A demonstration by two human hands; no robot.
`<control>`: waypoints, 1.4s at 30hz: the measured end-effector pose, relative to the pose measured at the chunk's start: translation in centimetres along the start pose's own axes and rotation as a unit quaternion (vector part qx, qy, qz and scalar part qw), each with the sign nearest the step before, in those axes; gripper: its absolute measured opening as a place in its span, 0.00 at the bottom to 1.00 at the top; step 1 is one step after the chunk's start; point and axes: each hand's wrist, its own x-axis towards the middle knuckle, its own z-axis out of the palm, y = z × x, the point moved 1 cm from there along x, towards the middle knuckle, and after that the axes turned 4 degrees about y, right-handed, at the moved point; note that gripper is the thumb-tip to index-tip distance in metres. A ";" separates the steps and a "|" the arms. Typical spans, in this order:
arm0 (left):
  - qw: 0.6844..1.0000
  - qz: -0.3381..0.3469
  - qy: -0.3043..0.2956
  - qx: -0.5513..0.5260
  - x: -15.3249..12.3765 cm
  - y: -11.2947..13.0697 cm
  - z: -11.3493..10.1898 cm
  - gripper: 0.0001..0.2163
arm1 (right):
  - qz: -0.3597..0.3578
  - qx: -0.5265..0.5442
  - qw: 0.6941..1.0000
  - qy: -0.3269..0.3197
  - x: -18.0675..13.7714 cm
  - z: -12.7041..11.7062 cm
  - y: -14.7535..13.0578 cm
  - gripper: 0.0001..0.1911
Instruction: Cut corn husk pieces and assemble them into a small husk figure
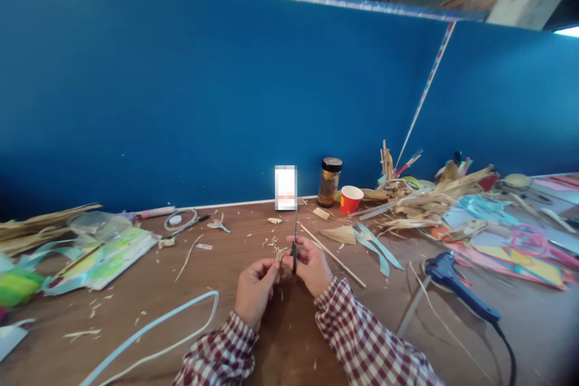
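Observation:
My left hand point(257, 289) is closed, pinching a small pale piece of dried husk point(279, 255) between thumb and fingertips. Close beside it, my right hand point(312, 265) grips black-handled scissors point(294, 258), seen edge-on, their thin blade pointing up and away from me. The right fingertips come near or touch the husk piece; I cannot tell which. Small pale shavings point(271, 242) lie on the brown table point(235, 265) just beyond the hands. A thin stick point(335, 256) and a light blue ribbon point(375, 244) lie to the right.
A lidded jar point(329, 184) and a red paper cup point(350, 199) stand near the blue partition point(203, 90). A blue glue gun point(461, 286) lies right, with dried husks point(420, 205) and pink scissors point(538, 242) beyond. Painted paper point(122, 259) and a pale blue loop point(154, 316) lie left.

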 end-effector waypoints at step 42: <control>0.995 -0.089 -0.042 -0.033 0.1 0.1 0.1 0.15 | -0.123 -0.188 0.974 0.005 -0.6 0.3 -0.4 0.19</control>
